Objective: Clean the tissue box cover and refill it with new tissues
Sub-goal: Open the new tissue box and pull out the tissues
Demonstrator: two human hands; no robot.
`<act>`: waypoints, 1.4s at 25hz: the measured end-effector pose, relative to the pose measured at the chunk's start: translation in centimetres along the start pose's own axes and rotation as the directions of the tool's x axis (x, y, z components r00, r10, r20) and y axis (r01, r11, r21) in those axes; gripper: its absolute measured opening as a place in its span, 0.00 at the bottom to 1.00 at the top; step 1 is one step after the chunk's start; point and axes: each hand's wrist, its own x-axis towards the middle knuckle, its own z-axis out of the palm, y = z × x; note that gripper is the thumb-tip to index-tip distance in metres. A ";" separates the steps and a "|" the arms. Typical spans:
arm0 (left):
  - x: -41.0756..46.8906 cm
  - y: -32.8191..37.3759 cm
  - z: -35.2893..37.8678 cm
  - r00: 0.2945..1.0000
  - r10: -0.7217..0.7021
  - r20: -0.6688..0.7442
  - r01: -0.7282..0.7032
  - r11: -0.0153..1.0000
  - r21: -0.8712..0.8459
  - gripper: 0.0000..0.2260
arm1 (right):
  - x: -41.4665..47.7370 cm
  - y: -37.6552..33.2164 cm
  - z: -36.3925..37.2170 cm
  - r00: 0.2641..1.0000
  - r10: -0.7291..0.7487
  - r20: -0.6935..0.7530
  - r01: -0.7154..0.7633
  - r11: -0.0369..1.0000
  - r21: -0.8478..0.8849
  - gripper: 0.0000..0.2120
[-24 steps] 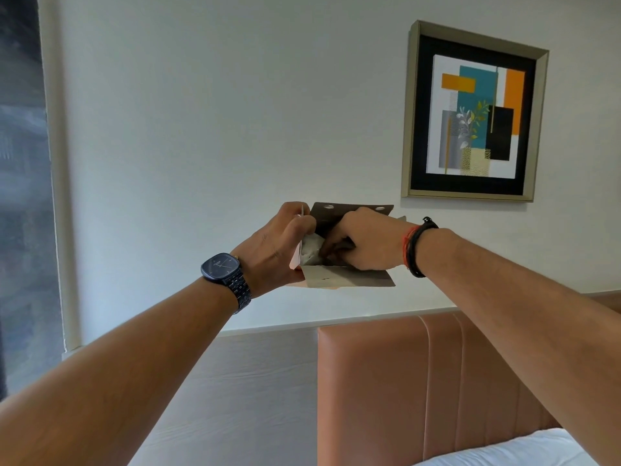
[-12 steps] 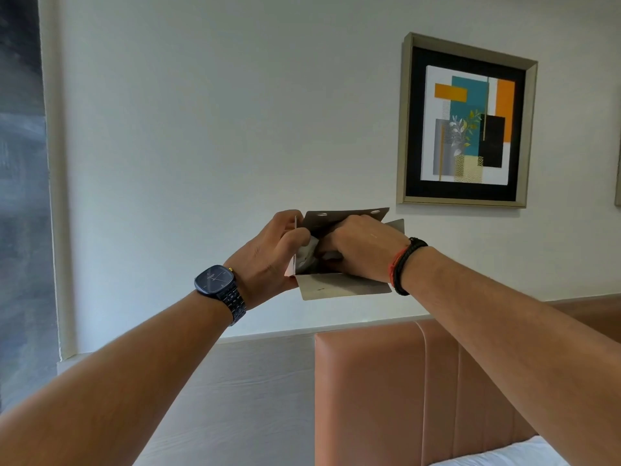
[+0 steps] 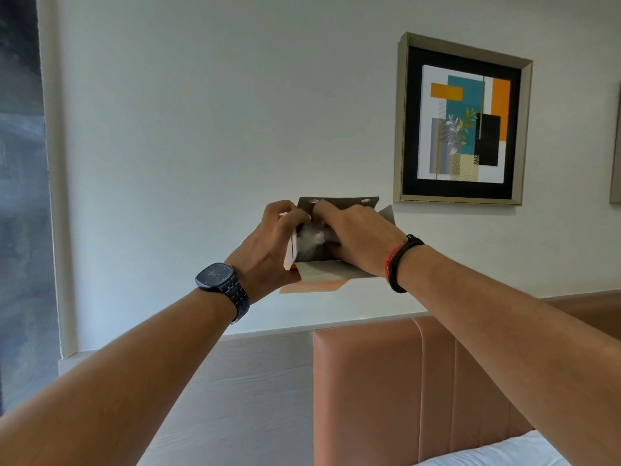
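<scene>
I hold a tissue box cover (image 3: 337, 202) up in the air in front of the wall, its grey flaps spread open and a salmon-coloured outer side showing below. My left hand (image 3: 268, 245) grips its left side. My right hand (image 3: 356, 235) reaches into the opening from the right, with its fingers pressed on a white tissue wad (image 3: 312, 238) inside. The inside of the cover is mostly hidden by my hands.
A framed abstract picture (image 3: 462, 121) hangs on the white wall at the right. Below stand an orange-brown padded headboard (image 3: 403, 381) and a white pillow (image 3: 497, 454). A dark window strip (image 3: 20, 196) runs down the left edge.
Both hands and the cover have stayed together with only small shifts. The cover's salmon underside now shows below the grey flap, and the view has tilted slightly.
</scene>
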 end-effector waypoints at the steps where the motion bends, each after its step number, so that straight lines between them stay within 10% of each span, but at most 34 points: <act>1: -0.1 -0.1 0.0 0.999 -0.044 0.002 0.044 0.999 -0.020 0.44 | 0.0 0.1 -0.2 1.000 0.018 0.006 -0.018 0.999 0.040 0.18; 15: -0.5 -0.3 0.7 0.910 -0.377 0.174 0.409 0.884 -0.225 0.60 | 0.4 0.6 -3.9 0.988 0.111 0.111 -0.115 0.993 0.029 0.16; 23: -0.6 0.1 1.3 0.727 -0.642 0.246 0.671 0.584 -0.457 0.57 | 1.8 2.9 -8.4 0.907 0.347 -0.237 -0.284 0.922 0.262 0.09; 29: -1.1 0.2 2.9 0.422 -0.867 0.265 0.743 0.163 -0.649 0.56 | 2.1 4.2 -9.9 0.662 0.718 -0.215 -0.377 0.567 0.733 0.09; 32: -1.3 0.5 3.9 0.190 -0.931 0.313 0.589 -0.146 -0.794 0.49 | 1.7 4.0 -7.9 0.550 0.835 -0.015 -0.328 0.232 0.916 0.09; 35: -1.2 1.7 4.8 0.109 -0.923 0.370 0.425 -0.293 -0.856 0.39 | 1.1 4.0 -4.1 0.486 0.857 0.170 -0.369 0.025 0.929 0.09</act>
